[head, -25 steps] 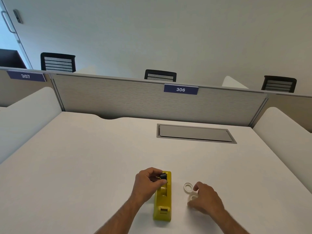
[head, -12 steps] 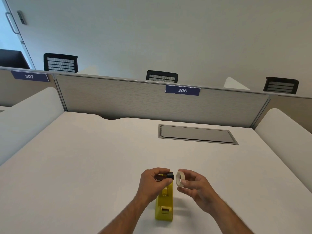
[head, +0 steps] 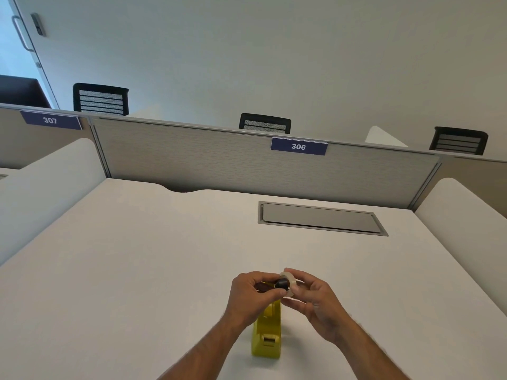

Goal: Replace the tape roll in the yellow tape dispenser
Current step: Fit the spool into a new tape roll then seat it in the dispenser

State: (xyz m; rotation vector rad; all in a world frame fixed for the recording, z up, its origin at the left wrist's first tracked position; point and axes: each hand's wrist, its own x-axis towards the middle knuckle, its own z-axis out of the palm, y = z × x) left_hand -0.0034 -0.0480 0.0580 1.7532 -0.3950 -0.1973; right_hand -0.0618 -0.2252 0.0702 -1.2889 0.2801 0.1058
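The yellow tape dispenser (head: 267,335) stands on the white desk (head: 137,270) near its front edge, lengthwise away from me. Above its far end my left hand (head: 251,296) pinches a small black spool core (head: 282,283). My right hand (head: 315,303) holds a whitish tape roll (head: 291,281) upright by its rim. The roll's hole meets the tip of the core, and the two touch. My hands hide the far end of the dispenser.
A grey cable hatch (head: 321,219) is set in the desk further back. A grey partition (head: 247,160) with a label 306 closes the far side. White side panels (head: 466,215) border the desk left and right.
My right hand picked the tape roll off the desk, lifted it and brought it left to the black core. My left hand raised the core slightly above the dispenser.
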